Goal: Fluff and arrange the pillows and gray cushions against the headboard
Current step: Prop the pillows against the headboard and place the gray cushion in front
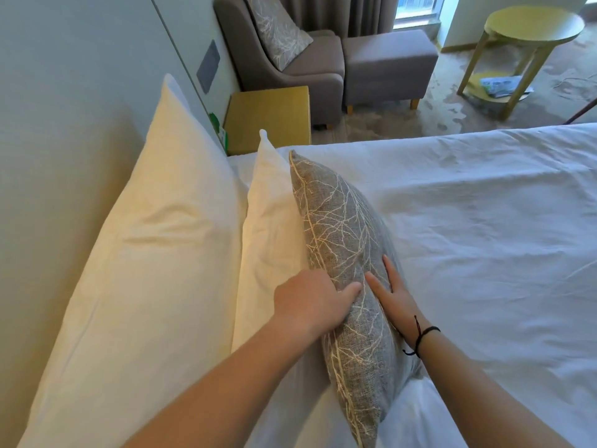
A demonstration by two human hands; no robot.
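Up at the headboard end of the white-sheeted bed point(468, 221), a grey woven cushion with a pale branch pattern and cream piping point(345, 240) stands on its edge, leaning back against a smaller white pillow point(271, 221). Behind that, a large white pillow point(155, 253) rests against the pale padded headboard point(64, 140). The left hand point(310, 302) grips the cushion's piped top edge: its thumb lies on the patterned front face while the fingers curl over and down behind, between cushion and smaller pillow, out of sight. The right hand point(394, 295) lies flat on the cushion's front face, fingers straight and spread, pressing against the fabric; a black cord bracelet point(420, 341) circles that wrist. Both hands sit near the cushion's near half, thumbs almost meeting.

Beyond the far edge of the bed, a light wooden bedside table point(268, 118) stands against the wall. A grey upholstered armchair point(290, 63) behind it carries a second grey branch-patterned cushion point(277, 30), with a matching grey footstool point(387, 66) just beside it. A round pale wooden side table point(529, 30) stands on the carpet toward the far right corner.
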